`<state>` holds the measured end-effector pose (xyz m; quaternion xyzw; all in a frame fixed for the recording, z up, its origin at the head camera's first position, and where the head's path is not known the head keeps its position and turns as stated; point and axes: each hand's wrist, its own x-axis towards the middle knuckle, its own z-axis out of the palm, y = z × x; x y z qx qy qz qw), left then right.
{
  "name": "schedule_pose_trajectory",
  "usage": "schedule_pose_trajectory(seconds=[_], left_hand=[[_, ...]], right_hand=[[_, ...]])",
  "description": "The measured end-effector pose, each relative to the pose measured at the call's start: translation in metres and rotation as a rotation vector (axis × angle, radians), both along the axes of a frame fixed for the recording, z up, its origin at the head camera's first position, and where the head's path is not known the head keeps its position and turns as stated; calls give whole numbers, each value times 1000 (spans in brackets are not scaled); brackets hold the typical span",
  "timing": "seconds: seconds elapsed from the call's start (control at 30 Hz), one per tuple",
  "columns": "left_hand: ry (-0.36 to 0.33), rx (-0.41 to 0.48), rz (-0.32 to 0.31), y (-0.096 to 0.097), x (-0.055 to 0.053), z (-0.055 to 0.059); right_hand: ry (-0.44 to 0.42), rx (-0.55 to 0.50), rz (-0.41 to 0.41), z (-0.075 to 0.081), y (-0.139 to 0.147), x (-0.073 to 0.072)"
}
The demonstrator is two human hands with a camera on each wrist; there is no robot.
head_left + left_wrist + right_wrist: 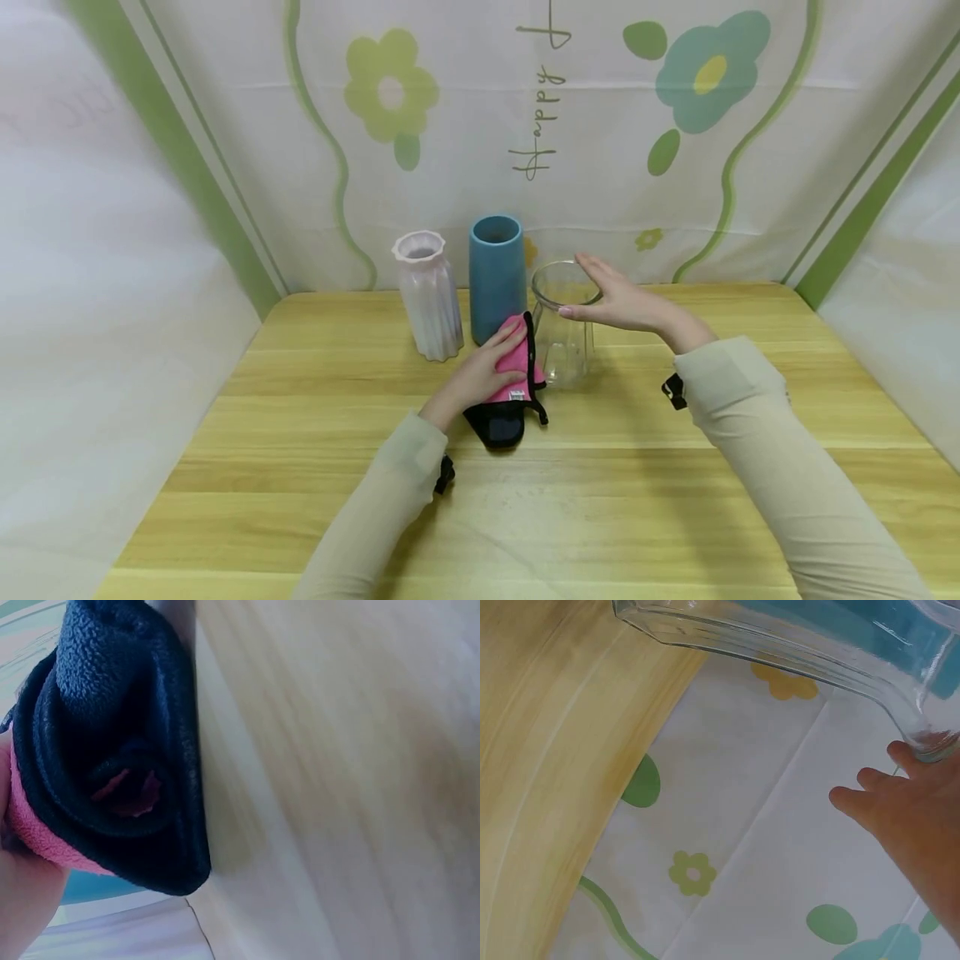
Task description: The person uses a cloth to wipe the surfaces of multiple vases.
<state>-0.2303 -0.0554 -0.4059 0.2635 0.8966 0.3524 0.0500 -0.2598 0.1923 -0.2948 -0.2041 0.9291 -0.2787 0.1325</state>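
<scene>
My left hand (pixel 480 379) grips a pink and black cloth (pixel 517 358), folded over on itself, its thumb and fingers spread around the pink side. In the left wrist view the cloth (pixel 112 765) curls into an opening with dark fleecy fabric inside, close over the tabletop. A clear glass vase (pixel 564 350) stands upright just right of the cloth. At its rim, my right hand (pixel 622 300) holds on with the thumb in front and the fingers at the back. The right wrist view shows the fingertips right at the rim of the glass vase (pixel 780 656).
A blue vase (pixel 497 279) stands behind the cloth, partly covered by it in the head view. To its left is a white fluted vase (pixel 431 304). The wooden table (pixel 300 467) ends at a flower-printed curtain (pixel 465 150) behind the vases.
</scene>
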Motion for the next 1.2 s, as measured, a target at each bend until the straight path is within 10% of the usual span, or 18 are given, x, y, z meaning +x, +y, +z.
schedule_pose_trajectory(seconds=[0.43, 0.8, 1.2], left_hand=[[183, 208, 28, 9, 3, 20], [-31, 15, 66, 8, 1, 20], [-19, -22, 15, 2, -1, 5]], right_hand=[[-30, -29, -26, -1, -2, 3], [5, -9, -85, -1, -8, 11], [-12, -1, -38, 3, -4, 9]])
